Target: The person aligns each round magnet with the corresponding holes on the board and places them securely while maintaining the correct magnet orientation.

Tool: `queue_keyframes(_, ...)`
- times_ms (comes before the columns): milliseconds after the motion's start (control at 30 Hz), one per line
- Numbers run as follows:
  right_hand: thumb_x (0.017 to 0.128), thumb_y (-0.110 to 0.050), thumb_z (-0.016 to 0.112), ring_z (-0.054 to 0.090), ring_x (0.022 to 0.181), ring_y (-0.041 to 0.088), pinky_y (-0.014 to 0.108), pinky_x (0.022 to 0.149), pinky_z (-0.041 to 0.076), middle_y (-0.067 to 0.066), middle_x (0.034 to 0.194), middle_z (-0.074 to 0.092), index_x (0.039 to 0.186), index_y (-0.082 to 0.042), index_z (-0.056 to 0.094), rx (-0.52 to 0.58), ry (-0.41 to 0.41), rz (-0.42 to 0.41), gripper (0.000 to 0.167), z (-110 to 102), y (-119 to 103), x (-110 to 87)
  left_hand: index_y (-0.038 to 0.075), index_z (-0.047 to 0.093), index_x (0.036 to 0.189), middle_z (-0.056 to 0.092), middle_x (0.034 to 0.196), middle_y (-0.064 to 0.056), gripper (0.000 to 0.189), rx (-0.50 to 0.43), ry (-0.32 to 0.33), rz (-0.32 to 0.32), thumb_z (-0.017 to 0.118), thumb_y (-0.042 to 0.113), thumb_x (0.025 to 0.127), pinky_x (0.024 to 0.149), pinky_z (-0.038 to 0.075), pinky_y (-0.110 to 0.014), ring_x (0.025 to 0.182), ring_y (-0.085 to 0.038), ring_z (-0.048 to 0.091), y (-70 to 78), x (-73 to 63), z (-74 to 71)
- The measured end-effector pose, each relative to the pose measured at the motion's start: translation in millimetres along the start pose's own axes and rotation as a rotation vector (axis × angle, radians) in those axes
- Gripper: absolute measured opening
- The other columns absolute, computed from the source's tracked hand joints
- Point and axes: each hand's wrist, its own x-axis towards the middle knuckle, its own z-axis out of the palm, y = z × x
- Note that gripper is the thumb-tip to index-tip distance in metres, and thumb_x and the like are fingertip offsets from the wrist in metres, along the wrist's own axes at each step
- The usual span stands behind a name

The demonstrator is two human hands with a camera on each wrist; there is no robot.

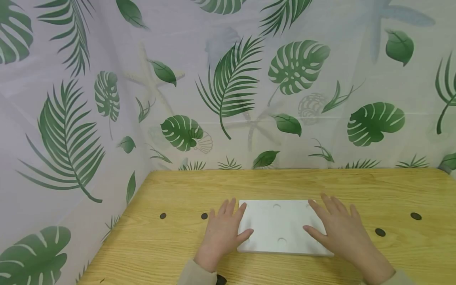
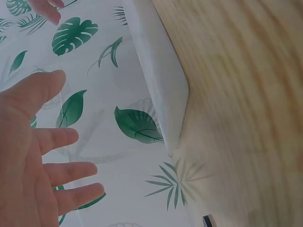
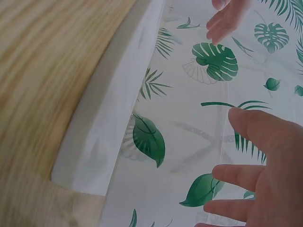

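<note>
A flat white rectangular slab [image 1: 278, 225] lies on the wooden table, with faint crescent-shaped marks on its top. My left hand [image 1: 223, 229] is at its left end, fingers spread and thumb overlapping the slab in the head view. On the opposite end my right hand [image 1: 340, 229] is held the same way, thumb and index finger over the slab's right part. Both wrist views show the hands raised off the table, with a gap between the fingers and the slab's side [image 2: 158, 71], [image 3: 109, 104]. Neither hand holds anything.
Small dark discs lie on the wooden table [image 1: 142, 245]: two left of the slab, one [image 1: 204, 216] near my left hand, and two to the right, one [image 1: 380, 232] nearer my right hand. A dark object [image 1: 221, 280] shows by my left sleeve. Leaf-printed sheeting [image 1: 228, 150] hangs behind and left.
</note>
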Motion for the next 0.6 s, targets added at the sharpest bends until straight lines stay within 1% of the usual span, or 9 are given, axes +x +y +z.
queue_keyframes(133, 0.078, -0.042, 0.061, 0.047, 0.102, 0.043, 0.064, 0.08, 0.029, 0.025, 0.119, 0.048, 0.117, -0.005, 0.056, -0.032, 0.045, -0.041, 0.055, 0.7, 0.4, 0.6, 0.018, 0.042, 0.132, 0.041, 0.131, -0.01, 0.059, 0.016, 0.014, 0.017, 0.049, 0.052, 0.083, 0.086, 0.035, -0.05, 0.119, -0.025, 0.038, 0.4, 0.3, 1.0)
queue_keyframes(200, 0.075, -0.036, 0.066, 0.054, 0.092, 0.04, 0.059, 0.076, 0.036, 0.022, 0.111, 0.054, 0.11, -0.004, 0.06, -0.043, 0.077, -0.064, 0.048, 0.7, 0.6, 1.1, 0.017, 0.045, 0.129, 0.046, 0.126, -0.008, 0.057, 0.033, 0.04, 0.035, 0.05, 0.051, 0.083, 0.083, 0.038, -0.047, 0.114, -0.024, 0.043, 0.2, 0.3, 2.3)
queue_keyframes(267, 0.074, -0.032, 0.067, 0.056, 0.087, 0.038, 0.055, 0.072, 0.04, 0.021, 0.106, 0.057, 0.105, -0.004, 0.062, -0.038, 0.095, -0.075, 0.043, 0.2, 0.3, 1.5, 0.016, 0.048, 0.125, 0.05, 0.121, -0.007, 0.054, 0.047, 0.068, 0.054, 0.052, 0.049, 0.083, 0.08, 0.04, -0.044, 0.109, -0.023, 0.047, 0.3, 0.0, 3.2)
queue_keyframes(400, 0.073, -0.03, 0.068, 0.058, 0.086, 0.036, 0.051, 0.071, 0.042, 0.018, 0.102, 0.06, 0.102, -0.003, 0.064, -0.022, 0.113, -0.074, 0.039, -0.5, -0.7, 1.6, 0.014, 0.053, 0.119, 0.055, 0.112, -0.006, 0.049, 0.059, 0.102, 0.087, 0.054, 0.046, 0.083, 0.074, 0.042, -0.041, 0.1, -0.022, 0.052, 0.0, 0.0, 4.7)
queue_keyframes(500, 0.073, -0.029, 0.068, 0.058, 0.086, 0.035, 0.051, 0.071, 0.042, 0.018, 0.102, 0.06, 0.101, -0.003, 0.064, -0.023, 0.11, -0.065, 0.039, -0.5, -1.3, 1.4, 0.013, 0.056, 0.115, 0.057, 0.109, -0.005, 0.046, 0.062, 0.107, 0.097, 0.055, 0.045, 0.082, 0.072, 0.042, -0.039, 0.097, -0.021, 0.053, 0.2, 0.0, 4.9)
queue_keyframes(600, 0.073, -0.029, 0.068, 0.058, 0.086, 0.035, 0.051, 0.071, 0.042, 0.017, 0.102, 0.06, 0.101, -0.003, 0.064, -0.024, 0.102, -0.057, 0.039, 0.0, -1.4, 1.5, 0.014, 0.057, 0.113, 0.057, 0.107, -0.004, 0.044, 0.063, 0.096, 0.101, 0.056, 0.045, 0.082, 0.071, 0.042, -0.038, 0.096, -0.021, 0.053, 0.8, 0.2, 4.1)
